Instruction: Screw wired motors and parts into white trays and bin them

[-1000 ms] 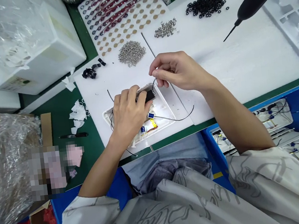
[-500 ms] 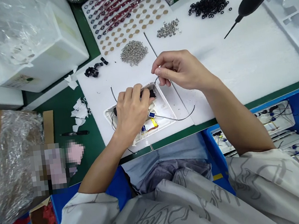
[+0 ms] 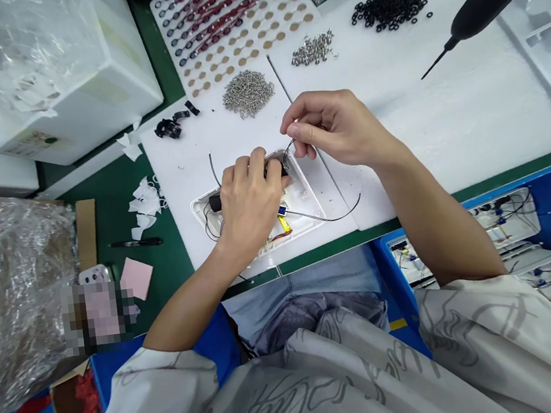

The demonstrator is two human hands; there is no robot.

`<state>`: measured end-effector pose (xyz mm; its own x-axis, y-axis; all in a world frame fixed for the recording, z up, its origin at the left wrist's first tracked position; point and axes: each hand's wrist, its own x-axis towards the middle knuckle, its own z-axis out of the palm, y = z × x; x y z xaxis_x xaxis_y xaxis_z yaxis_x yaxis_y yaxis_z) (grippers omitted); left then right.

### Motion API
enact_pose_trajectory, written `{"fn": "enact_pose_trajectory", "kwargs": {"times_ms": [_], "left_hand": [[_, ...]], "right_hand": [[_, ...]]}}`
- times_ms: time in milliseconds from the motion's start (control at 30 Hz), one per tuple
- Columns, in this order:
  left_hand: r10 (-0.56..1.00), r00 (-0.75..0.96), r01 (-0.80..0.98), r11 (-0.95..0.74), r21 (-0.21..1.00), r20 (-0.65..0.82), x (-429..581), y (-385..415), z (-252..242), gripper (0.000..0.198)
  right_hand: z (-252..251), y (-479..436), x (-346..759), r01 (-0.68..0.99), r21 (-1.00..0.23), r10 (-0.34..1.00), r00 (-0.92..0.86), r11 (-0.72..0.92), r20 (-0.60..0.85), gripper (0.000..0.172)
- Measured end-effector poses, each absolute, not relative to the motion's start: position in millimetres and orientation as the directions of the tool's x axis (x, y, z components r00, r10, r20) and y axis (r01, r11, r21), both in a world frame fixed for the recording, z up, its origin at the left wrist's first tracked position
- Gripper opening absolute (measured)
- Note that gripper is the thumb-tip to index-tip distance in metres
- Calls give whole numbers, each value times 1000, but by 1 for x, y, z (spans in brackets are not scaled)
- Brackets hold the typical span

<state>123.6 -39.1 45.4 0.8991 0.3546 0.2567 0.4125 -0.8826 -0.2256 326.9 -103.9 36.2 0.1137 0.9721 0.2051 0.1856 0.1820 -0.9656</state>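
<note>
Left hand (image 3: 247, 200) clamping one black module (image 3: 215, 203), right hand (image 3: 336, 126) pinching one black wire (image 3: 289, 148)

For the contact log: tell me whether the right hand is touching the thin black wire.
Touching. The head view shows the right hand's thumb and forefinger pinched on the black wire just above the white housing, with no gap between them.

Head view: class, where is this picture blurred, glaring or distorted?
Head view: a pixelated patch hides things at left; the plastic bag beside it glints with glare; the white sheet is evenly bright; only a soft shadow lies under the right hand.
</note>
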Motion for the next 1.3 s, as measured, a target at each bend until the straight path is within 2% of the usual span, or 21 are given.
{"fn": "enact_pose_trajectory", "kwargs": {"times_ms": [200, 433, 600, 867, 1100, 1233, 1300], "left_hand": [[318, 908, 374, -909, -182, 274, 120, -39, 54, 18], [378, 918, 398, -868, -297, 123, 129, -45, 59, 27], [410, 901, 433, -852, -295, 140, 128, -49, 57, 25], [445, 888, 460, -859, -226, 117, 129, -41, 58, 23], [437, 884, 463, -867, -185, 169, 130, -37, 49, 22], [434, 890, 452, -880, -144, 143, 128, -37, 50, 25], [398, 903, 414, -907, -76, 162, 119, -34, 55, 29]], "right_hand": [[38, -104, 327, 188, -963, 964, 145, 194, 223, 23], [35, -101, 327, 182, -945, 949, 112, 271, 294, 15], [33, -100, 327, 203, -935, 943, 107, 291, 316, 13], [35, -102, 326, 238, -926, 943, 89, 291, 320, 13], [34, -103, 327, 279, -916, 943, 84, 288, 322, 17], [35, -104, 328, 398, -879, 933, 128, 263, 337, 24], [35, -104, 330, 511, -815, 895, 176, 273, 410, 30]]}}
